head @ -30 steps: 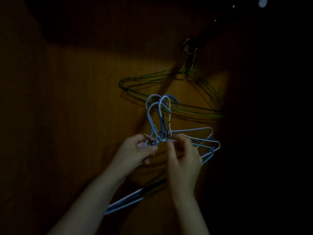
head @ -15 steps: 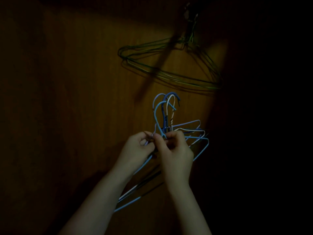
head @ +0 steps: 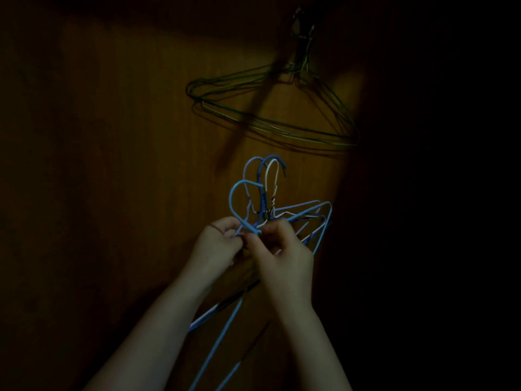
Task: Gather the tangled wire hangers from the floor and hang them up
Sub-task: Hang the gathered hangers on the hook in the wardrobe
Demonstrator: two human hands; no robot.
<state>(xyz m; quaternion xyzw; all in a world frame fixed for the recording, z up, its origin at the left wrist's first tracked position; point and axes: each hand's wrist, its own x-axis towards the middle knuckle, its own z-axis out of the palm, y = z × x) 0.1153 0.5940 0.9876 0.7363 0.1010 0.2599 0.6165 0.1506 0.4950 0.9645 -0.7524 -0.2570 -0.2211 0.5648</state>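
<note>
Both hands, left hand [head: 218, 244] and right hand [head: 284, 258], pinch the blue wire hangers [head: 263, 204] at their necks; snagged hooks could slip free below the hung green hangers [head: 270, 114].

A brown wooden panel [head: 135, 193] with faint vertical grain stands behind the fingers [head: 225, 231] and spreads far to their left, dimming to deep brown. Above the fingers and slightly to their right it bears a warmer lit patch [head: 315, 176]. A dark slanted shadow [head: 239, 136] crosses that patch, running from just above the fingers toward the upper right. Well right of the fingers lies a black area [head: 437, 221] where nothing can be made out.
</note>
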